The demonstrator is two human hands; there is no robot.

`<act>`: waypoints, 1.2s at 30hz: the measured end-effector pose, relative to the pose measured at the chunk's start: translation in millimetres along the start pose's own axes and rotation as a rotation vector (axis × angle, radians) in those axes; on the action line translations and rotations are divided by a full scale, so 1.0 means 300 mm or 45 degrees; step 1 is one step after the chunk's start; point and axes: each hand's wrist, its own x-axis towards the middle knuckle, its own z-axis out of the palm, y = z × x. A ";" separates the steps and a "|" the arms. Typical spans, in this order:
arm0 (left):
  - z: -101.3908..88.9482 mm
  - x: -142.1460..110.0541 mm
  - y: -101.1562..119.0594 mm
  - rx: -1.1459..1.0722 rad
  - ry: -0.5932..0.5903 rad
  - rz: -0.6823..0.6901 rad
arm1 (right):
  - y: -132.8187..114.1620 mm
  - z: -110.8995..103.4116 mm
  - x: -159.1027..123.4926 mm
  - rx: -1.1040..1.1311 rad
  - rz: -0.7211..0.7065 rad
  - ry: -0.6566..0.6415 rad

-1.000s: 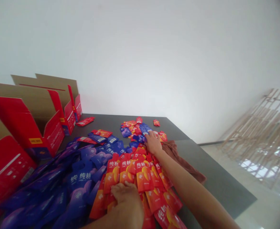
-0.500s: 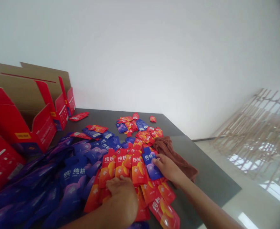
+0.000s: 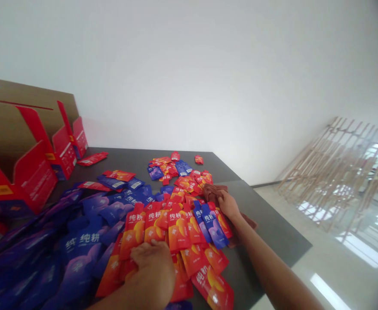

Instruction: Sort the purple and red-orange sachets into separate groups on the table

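Red-orange pouches (image 3: 178,226) lie overlapping in a pile at the middle of the table. My left hand (image 3: 153,262) rests on the near part of this pile, fingers spread over the pouches; its fingertips are partly hidden. My right hand (image 3: 228,204) is closed on a brown cloth (image 3: 210,192) at the pile's right side. Just left of that hand, a purple pouch (image 3: 213,227) lies on top of the red ones, overlapping another purple pouch. A large heap of purple pouches (image 3: 84,249) spreads to the left of my left hand.
Open red cardboard boxes (image 3: 35,181) stand in a row along the left. A smaller mixed group of red and purple pouches (image 3: 167,168) lies farther back on the dark table (image 3: 272,232). A white wall (image 3: 189,86) rises behind; wooden racks (image 3: 324,168) stand at the right.
My right hand has let go of a purple pouch, which lies on the pile, and has moved up onto the brown cloth. My left hand stays on the red pouches. The view has turned slightly right.
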 end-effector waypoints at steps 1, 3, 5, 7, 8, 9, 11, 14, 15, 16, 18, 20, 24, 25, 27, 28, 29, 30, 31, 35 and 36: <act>0.002 0.001 -0.001 0.000 0.005 0.010 | -0.001 -0.029 0.003 0.012 0.004 0.039; 0.004 0.004 -0.002 0.008 0.004 0.009 | -0.012 -0.101 -0.008 0.055 -0.007 0.136; 0.003 0.006 -0.001 0.014 0.008 -0.005 | -0.033 -0.166 -0.047 0.100 -0.062 0.187; -0.001 0.005 0.001 0.015 0.013 -0.015 | -0.062 -0.191 -0.110 0.126 -0.162 0.155; -0.003 0.003 0.001 0.013 0.013 -0.017 | -0.079 -0.184 -0.145 0.115 -0.228 0.106; -0.006 0.000 0.002 0.014 0.015 -0.022 | -0.099 -0.164 -0.179 0.080 -0.282 0.056; -0.010 -0.007 0.003 0.020 0.011 -0.027 | -0.137 -0.098 -0.228 -0.082 -0.330 -0.015; -0.013 -0.014 0.005 0.049 0.025 -0.018 | -0.175 0.003 -0.233 -0.366 -0.112 -0.004; -0.013 -0.015 0.006 0.058 0.028 -0.015 | -0.176 0.024 -0.217 -0.382 -0.021 0.021; -0.013 -0.014 0.007 0.064 0.023 -0.013 | -0.171 0.037 -0.196 -0.349 0.057 0.050; -0.015 -0.011 0.007 0.063 -0.009 -0.014 | -0.145 0.039 -0.147 -0.215 0.177 0.125; -0.018 -0.009 0.007 0.058 -0.040 -0.003 | -0.105 0.017 -0.104 -0.087 0.261 0.199; -0.025 -0.016 0.002 0.064 -0.035 0.012 | -0.027 -0.077 -0.070 0.056 0.401 0.443; -0.026 -0.018 0.000 0.065 -0.032 0.012 | -0.013 -0.110 -0.076 0.132 0.392 0.544; -0.025 -0.018 -0.002 0.065 -0.034 0.009 | 0.005 -0.180 -0.108 0.290 0.316 0.723; -0.024 -0.016 -0.002 0.065 -0.034 0.005 | 0.008 -0.213 -0.133 0.351 0.249 0.751; -0.021 -0.012 -0.002 0.062 -0.035 0.000 | 0.006 -0.241 -0.162 0.386 0.150 0.696; -0.018 -0.006 -0.001 0.060 -0.043 -0.005 | 0.000 -0.262 -0.195 0.393 0.017 0.548; -0.013 -0.001 0.000 0.059 -0.047 -0.010 | -0.009 -0.272 -0.228 0.378 -0.136 0.338; 0.006 0.004 0.004 0.069 -0.004 -0.022 | -0.065 -0.207 -0.348 0.009 -0.590 -0.426; 0.011 0.001 0.005 0.075 0.015 -0.027 | -0.075 -0.174 -0.369 -0.117 -0.583 -0.468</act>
